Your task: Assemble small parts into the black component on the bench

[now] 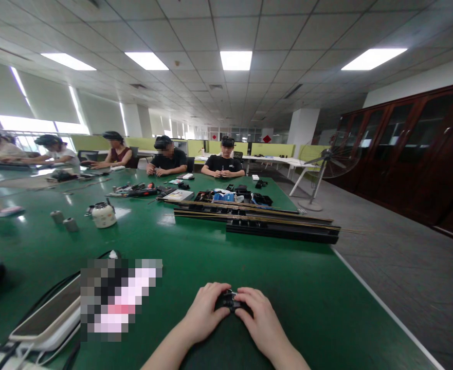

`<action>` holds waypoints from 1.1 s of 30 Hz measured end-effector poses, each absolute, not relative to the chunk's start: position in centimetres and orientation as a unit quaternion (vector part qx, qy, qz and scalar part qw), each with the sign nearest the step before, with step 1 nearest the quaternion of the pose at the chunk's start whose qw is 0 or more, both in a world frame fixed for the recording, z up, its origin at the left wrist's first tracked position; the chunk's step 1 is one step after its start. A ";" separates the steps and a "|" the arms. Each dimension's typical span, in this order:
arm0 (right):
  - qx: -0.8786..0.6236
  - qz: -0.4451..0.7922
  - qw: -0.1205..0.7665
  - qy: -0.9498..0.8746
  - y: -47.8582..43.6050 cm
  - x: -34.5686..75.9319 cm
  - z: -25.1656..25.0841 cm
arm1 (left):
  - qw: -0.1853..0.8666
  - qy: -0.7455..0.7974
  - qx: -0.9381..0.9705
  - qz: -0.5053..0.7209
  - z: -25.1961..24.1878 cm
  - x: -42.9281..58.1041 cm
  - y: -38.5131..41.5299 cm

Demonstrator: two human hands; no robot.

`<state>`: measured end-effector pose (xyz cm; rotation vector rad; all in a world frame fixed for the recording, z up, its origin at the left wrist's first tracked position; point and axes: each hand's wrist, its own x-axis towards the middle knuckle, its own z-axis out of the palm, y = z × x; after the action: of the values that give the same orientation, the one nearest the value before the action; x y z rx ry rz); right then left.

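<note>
Both my hands meet near the front of the green table (195,257), around a small black part (231,302). My left hand (207,310) grips its left side, fingers over the top and thumb at the near edge. On the opposite side my right hand (257,314) holds it the same way. Something small and light-coloured shows at the top of the part between the fingertips. The fingers cover much of it, so its exact kind cannot be made out.
Long black rails (284,232) with thin brass-coloured rods lie ahead. Left of me are a phone-like device (49,311) with cables, a cream jar (104,215) and two grey cylinders (71,224). Several people sit around the table. A fan (322,164) stands right, beyond the table edge.
</note>
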<state>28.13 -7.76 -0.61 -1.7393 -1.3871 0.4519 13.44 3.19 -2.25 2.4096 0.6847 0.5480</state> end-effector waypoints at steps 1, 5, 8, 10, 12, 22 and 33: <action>-0.695 0.179 0.421 -0.554 -7.8 28.1 -0.7 | 0.285 0.257 0.901 0.203 -2.2 13.4 3.2; -0.696 0.181 0.416 -0.556 -7.8 28.1 -0.6 | 0.284 0.260 0.901 0.199 -2.1 13.5 3.2; -0.697 0.180 0.411 -0.559 -7.8 28.1 -0.4 | 0.287 0.258 0.900 0.204 -2.3 13.5 3.2; -0.696 0.176 0.410 -0.563 -7.8 28.1 -0.4 | 0.290 0.258 0.898 0.206 -2.3 13.5 3.2; -0.694 0.169 0.407 -0.569 -7.9 28.1 -0.4 | 0.291 0.260 0.898 0.206 -2.3 13.5 3.2; -0.716 0.136 0.322 -0.604 -7.9 27.8 -0.1 | 0.285 0.262 0.899 0.205 -2.3 13.6 3.2; -0.722 0.159 0.350 -0.576 -7.9 28.2 -0.7 | 0.285 0.246 0.902 0.212 -2.8 13.5 3.4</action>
<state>28.20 -7.90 -0.67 -1.8704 -1.4911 0.4116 13.49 3.44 -2.84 2.4126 0.6586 0.5678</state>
